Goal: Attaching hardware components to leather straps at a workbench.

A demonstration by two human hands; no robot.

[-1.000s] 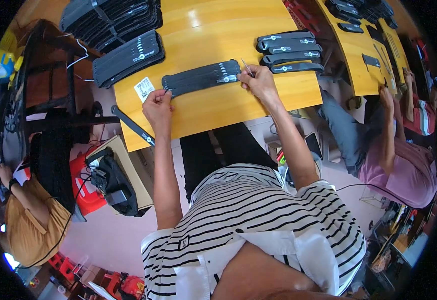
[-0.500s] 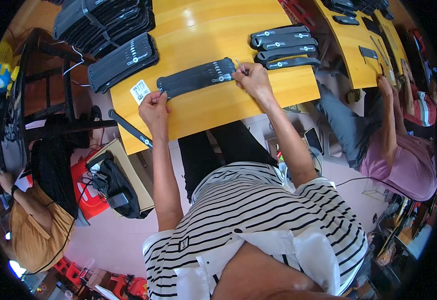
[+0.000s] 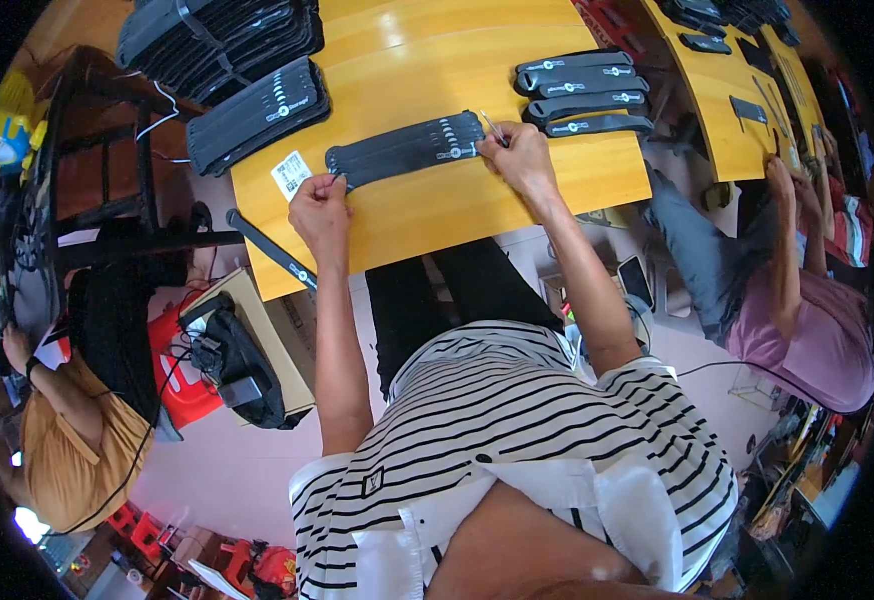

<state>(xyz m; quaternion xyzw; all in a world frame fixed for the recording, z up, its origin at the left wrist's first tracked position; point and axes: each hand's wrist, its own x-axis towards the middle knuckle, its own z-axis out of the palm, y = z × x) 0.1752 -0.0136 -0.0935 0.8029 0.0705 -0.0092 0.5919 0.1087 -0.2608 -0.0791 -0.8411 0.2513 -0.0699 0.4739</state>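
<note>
Little has shifted since the earlier frames: both hands stay at the ends of the fanned black strap bundle (image 3: 405, 150) lying near the yellow table's (image 3: 477, 200) front edge. Left hand (image 3: 321, 208) pinches its left end, right hand (image 3: 520, 160) grips the right end with a thin metal tool (image 3: 493, 128). White label (image 3: 291, 174) just left; four black sleeves (image 3: 582, 92) behind right; strap stacks (image 3: 257, 112) at the far-left corner.
</note>
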